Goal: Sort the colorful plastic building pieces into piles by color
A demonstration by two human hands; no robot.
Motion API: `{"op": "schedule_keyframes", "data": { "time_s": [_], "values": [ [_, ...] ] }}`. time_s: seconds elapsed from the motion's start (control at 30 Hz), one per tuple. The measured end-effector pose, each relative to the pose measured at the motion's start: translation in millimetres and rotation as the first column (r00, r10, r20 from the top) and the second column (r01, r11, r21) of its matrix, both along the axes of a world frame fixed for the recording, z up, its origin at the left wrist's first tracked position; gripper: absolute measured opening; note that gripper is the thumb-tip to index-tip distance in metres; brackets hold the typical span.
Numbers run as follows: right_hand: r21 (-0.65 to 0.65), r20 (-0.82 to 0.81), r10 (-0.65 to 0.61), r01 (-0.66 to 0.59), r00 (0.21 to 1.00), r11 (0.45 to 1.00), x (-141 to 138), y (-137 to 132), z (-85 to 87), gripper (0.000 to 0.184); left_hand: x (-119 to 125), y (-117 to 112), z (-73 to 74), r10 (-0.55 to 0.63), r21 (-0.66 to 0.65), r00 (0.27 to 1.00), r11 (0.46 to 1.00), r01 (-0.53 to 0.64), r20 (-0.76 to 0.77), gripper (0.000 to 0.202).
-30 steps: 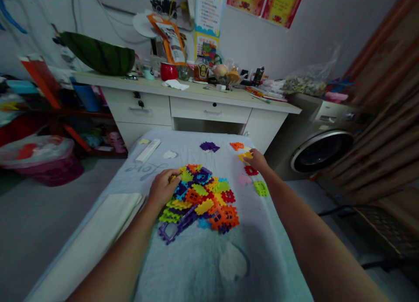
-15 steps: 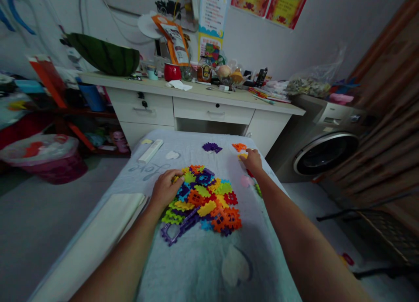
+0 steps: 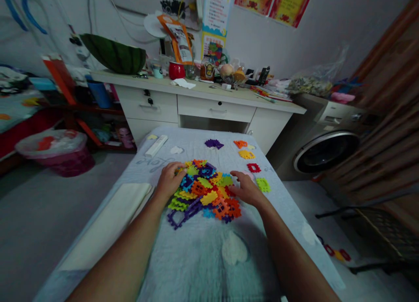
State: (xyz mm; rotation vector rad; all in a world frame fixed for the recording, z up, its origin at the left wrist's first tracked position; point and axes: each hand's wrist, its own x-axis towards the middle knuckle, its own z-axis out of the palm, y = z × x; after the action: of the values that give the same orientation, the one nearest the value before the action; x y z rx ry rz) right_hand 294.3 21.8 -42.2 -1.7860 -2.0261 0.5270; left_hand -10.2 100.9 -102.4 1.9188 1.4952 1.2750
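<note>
A heap of colourful interlocking plastic blocks (image 3: 204, 186) lies on the cloth-covered table. At the heap's upper left edge, my left hand (image 3: 169, 180) has its fingers curled around a yellow block (image 3: 179, 171), partly hidden by the fingers. My right hand (image 3: 246, 188) reaches the heap's right edge with thumb and index finger apart, close to a red block. Right of it, single blocks lie in a loose column: orange (image 3: 240, 143), yellow (image 3: 246, 154), red (image 3: 253, 167) and light green (image 3: 263, 184). Some purple blocks (image 3: 214, 143) sit at the far middle.
A white box-like bar (image 3: 156, 146) rests at the table's far left, and a folded white cloth (image 3: 108, 225) along its left side. Behind stands a white desk (image 3: 209, 99) with a watermelon half (image 3: 114, 53) and jars. A washing machine (image 3: 324, 136) is at right.
My right hand has left the yellow block in the column and come back to the heap's right edge. My left hand stays at the heap. The view has shifted slightly.
</note>
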Motion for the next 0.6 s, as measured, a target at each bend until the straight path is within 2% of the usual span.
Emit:
{"op": "schedule_keyframes", "data": {
  "time_s": [0.07,0.13,0.23,0.37,0.5,0.6],
  "values": [
    [0.018,-0.009,-0.023,0.023,1.0,1.0,-4,0,-7.9,0.055,0,-1,0.6,0.005,-0.001,1.0,1.0,-0.005,-0.004,0.031],
    [0.055,-0.043,-0.031,0.034,0.999,0.998,-6,2,-14.7,0.05,0,-3,1.2,0.016,0.01,1.0,1.0,-0.016,-0.003,0.031],
    [0.136,-0.088,-0.014,0.026,0.996,0.99,-4,4,-20.6,0.033,0,-8,3.5,0.04,0.03,0.999,0.999,-0.04,0.0,0.03],
    [0.221,-0.105,0.051,-0.026,0.993,0.975,0,3,-20.2,0.011,0,-16,11.7,0.068,0.041,0.997,0.997,-0.067,-0.021,0.028],
    [0.23,-0.132,0.079,-0.047,0.988,0.972,8,1,-10.2,0.011,2,-24,31.3,0.1,0.05,0.992,0.994,-0.097,-0.073,0.028],
    [0.178,-0.201,0.047,-0.011,0.979,0.984,27,1,1.5,0.017,8,-32,55.1,0.044,0.02,0.989,0.999,-0.041,-0.139,0.031]
  ]
}}
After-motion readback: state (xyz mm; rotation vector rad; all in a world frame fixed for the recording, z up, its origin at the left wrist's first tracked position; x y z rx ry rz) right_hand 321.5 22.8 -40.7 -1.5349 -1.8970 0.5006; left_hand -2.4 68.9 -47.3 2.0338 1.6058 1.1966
